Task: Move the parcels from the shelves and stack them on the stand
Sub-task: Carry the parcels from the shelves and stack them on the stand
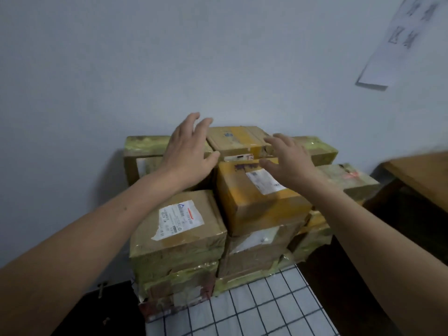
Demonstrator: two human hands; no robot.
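Note:
Several taped cardboard parcels are stacked against the wall on a stand covered by a white checked cloth [266, 309]. The topmost parcel [238, 139] sits at the back of the pile. My left hand [188, 151] hovers at its left side with fingers spread and relaxed. My right hand [288, 158] hovers at its right side, above a yellow-taped parcel [257, 204], fingers also spread. Neither hand grips anything. A labelled parcel [179, 229] stands at the front left of the pile.
A plain wall rises right behind the pile. A paper sheet [402, 40] hangs on it at the upper right. A wooden table [421, 175] stands to the right. A dark object [106, 309] lies low at the left.

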